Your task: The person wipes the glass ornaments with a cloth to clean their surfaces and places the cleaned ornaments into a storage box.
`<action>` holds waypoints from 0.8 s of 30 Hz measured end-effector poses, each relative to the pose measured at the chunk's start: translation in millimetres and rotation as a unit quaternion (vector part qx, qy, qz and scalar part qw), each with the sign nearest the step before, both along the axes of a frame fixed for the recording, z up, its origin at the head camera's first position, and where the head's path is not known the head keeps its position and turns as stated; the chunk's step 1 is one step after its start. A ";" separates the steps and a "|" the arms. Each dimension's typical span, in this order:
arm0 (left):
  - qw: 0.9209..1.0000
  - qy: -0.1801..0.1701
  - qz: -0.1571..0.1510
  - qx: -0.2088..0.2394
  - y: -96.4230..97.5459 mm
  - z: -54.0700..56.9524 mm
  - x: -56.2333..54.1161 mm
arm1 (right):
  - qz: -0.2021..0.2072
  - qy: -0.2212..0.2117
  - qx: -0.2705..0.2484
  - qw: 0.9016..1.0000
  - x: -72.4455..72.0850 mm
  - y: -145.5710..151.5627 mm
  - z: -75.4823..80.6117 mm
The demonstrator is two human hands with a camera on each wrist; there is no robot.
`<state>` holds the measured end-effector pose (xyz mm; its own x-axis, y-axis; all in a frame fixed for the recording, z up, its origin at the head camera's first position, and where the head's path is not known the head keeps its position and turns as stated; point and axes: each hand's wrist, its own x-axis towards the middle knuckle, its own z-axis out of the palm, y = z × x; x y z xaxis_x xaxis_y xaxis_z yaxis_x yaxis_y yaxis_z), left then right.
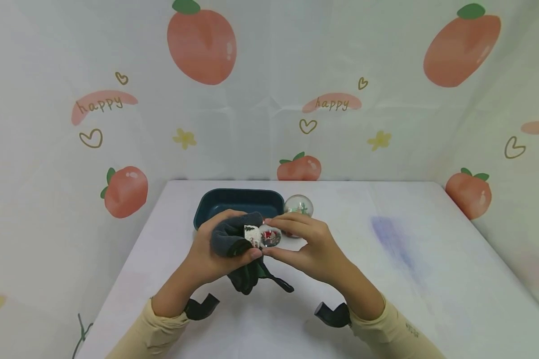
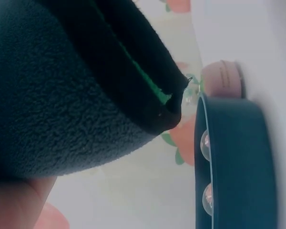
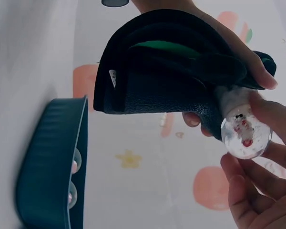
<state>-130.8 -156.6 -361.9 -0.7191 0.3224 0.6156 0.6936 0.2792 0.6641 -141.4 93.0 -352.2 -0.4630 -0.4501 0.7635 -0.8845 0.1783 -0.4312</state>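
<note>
My left hand (image 1: pixel 205 255) grips a folded dark blue-green cloth (image 1: pixel 228 238) with a black edge, a green inside and a hanging loop. Wrapped partly in the cloth is the white base of a small snow globe (image 1: pixel 271 237). Thumb and fingers of my right hand (image 1: pixel 313 243) pinch that globe by its clear ball, which has a red-and-white figure inside. In the right wrist view the globe (image 3: pixel 247 134) points ball-down between both hands. The cloth (image 2: pixel 71 100) fills much of the left wrist view and hides most of the left hand there.
Behind the hands stands a dark teal bin (image 1: pixel 200 208). Two small clear globes (image 2: pixel 208 199) show inside it in the left wrist view. A larger snow globe (image 1: pixel 299 203) with a pink base (image 2: pixel 223 79) stands by the bin's right end. A patterned curtain backs the white table.
</note>
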 end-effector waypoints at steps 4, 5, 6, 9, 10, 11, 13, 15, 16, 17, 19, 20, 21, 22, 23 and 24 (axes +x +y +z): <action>1.000 0.004 0.000 -0.003 -0.4 -0.3 -0.8 | 0.002 -0.031 0.017 0.999 -1.5 0.4 -0.8; 1.000 0.005 -0.003 -0.003 -0.6 -0.8 -1.1 | 0.006 -0.044 0.024 0.999 -1.5 0.5 -0.9; 1.000 0.004 -0.006 -0.002 -0.7 -1.5 -1.4 | 0.009 -0.059 0.031 0.998 -1.5 0.7 -1.2; 1.000 0.001 -0.013 0.000 -0.9 -3.8 -2.1 | 0.018 -0.103 0.042 0.994 -0.6 1.1 -1.6; 1.000 0.001 -0.013 0.001 -1.0 -4.4 -2.3 | 0.024 -0.111 0.041 0.993 -0.6 1.1 -1.8; 1.000 0.003 -0.010 0.002 -1.1 -4.7 -2.4 | 0.030 -0.117 0.038 0.992 -0.7 1.1 -1.9; 1.000 0.008 0.004 0.007 -1.7 -4.9 -2.7 | 0.048 -0.114 0.029 0.992 -1.2 1.1 -2.3; 1.000 0.011 0.016 0.012 -2.4 -4.5 -2.8 | 0.070 -0.093 0.015 0.993 -2.8 0.7 -3.0; 1.000 0.012 0.022 0.013 -2.7 -4.0 -2.5 | 0.083 -0.077 0.007 0.994 -4.0 0.4 -3.5; 0.999 0.014 0.025 0.016 -3.0 -3.9 -2.4 | 0.092 -0.064 0.002 0.994 -4.9 0.1 -3.9; 0.999 0.015 0.026 0.014 -2.7 -3.4 -2.2 | 0.104 -0.045 -0.007 0.993 -6.4 -0.2 -4.1; 1.000 0.013 0.025 0.013 -2.1 -3.4 -1.9 | 0.103 -0.042 -0.009 0.994 -6.9 -0.2 -4.3; 1.000 0.012 0.024 0.012 -1.5 -3.5 -1.5 | 0.099 -0.046 -0.008 0.994 -7.0 0.0 -4.2; 1.000 0.013 0.023 0.012 -0.9 -3.6 -1.2 | 0.094 -0.051 -0.004 0.994 -6.9 0.2 -4.1; 1.000 0.012 0.024 0.011 -0.2 -3.6 -0.8 | 0.087 -0.060 0.001 0.994 -6.7 0.5 -4.0; 1.000 0.011 0.026 0.010 0.3 -3.6 -0.5 | 0.079 -0.072 0.007 0.994 -6.2 0.8 -3.8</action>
<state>-131.2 -156.3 -365.5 -0.7201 0.2729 0.6379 0.6937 0.3019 0.6539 -147.6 93.9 -356.0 -0.4899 -0.5371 0.6867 -0.8308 0.0489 -0.5544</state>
